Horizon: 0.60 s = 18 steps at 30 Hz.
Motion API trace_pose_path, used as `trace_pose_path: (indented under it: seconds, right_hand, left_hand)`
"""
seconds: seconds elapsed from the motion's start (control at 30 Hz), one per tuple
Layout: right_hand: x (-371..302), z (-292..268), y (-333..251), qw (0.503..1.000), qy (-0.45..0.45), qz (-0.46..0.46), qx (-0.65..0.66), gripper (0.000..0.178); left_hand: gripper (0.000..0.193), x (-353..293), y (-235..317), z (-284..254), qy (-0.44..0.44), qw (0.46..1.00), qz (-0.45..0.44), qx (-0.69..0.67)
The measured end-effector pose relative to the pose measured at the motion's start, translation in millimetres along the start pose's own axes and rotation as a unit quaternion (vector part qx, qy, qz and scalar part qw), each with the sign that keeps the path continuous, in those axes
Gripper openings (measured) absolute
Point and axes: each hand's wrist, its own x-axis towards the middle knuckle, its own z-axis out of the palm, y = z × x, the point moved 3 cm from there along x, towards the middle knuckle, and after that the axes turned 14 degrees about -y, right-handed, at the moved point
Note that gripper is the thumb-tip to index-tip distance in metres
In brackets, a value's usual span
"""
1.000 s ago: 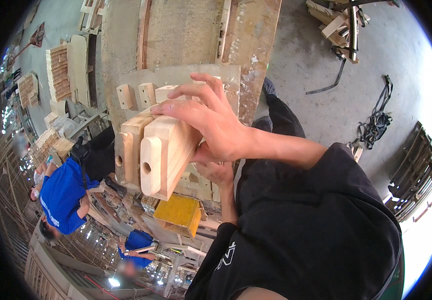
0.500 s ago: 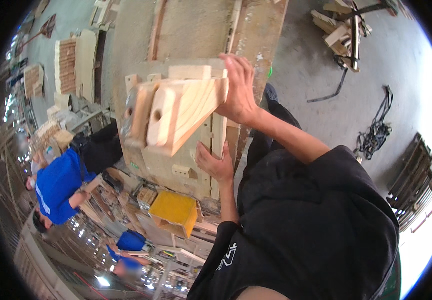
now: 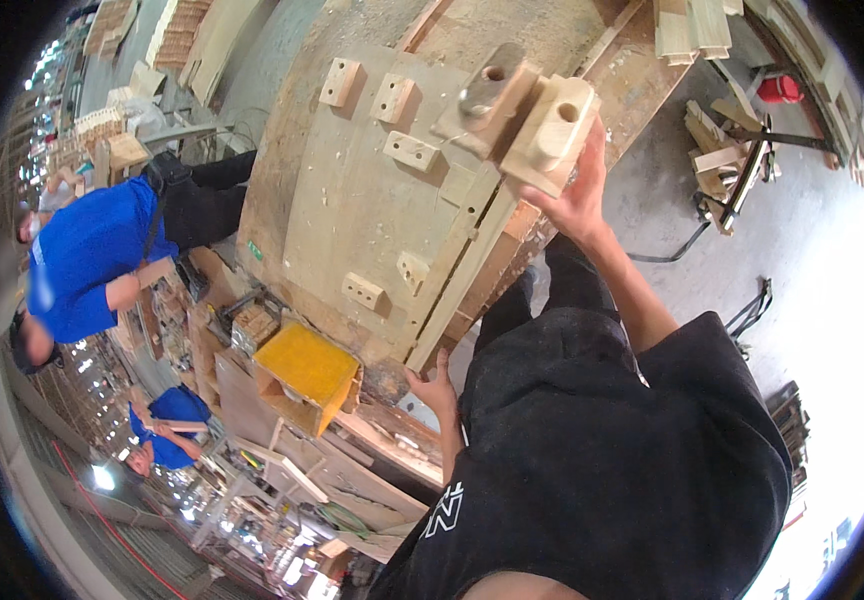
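Head view, right hand (image 3: 580, 205), partly hidden behind wooden block (image 3: 554, 128)

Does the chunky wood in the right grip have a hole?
Yes, a round hole shows in the end of the chunky wood held by the right grip.

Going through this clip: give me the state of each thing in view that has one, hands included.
Right hand: closed around near block
Left hand: open, by the rail's end
Near block: drilled, held
Far block: drilled, beside near block
Small blocks: drilled, spread apart
Rail: lying flat
Yellow box: open-ended
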Motion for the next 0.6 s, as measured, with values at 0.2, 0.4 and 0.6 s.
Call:
trace_pose_path:
  seconds: [0.2, 0.4, 0.6]
  right_hand:
    - [-16.0, -34.3, 46.6, 0.924, -0.088, 0.151, 0.34, 0.102]
    - [-34.2, -81.1, 34.9, 0.659, -0.121, 0.336, 0.662, 0.093]
    - [-79.6, -113.4, 6.7, 0.606, -0.395, 0.344, 0.598, 0.106]
  left_hand:
    - [0.084, -9.7, 71.1, 30.0, 0.094, 0.844, 0.349, 0.397]
    - [0.067, 5.7, 91.4, 66.6, -0.099, 0.856, 0.333, 0.383]
    - [0.067, 21.8, 95.8, 58.3, -0.239, 0.88, 0.201, 0.359]
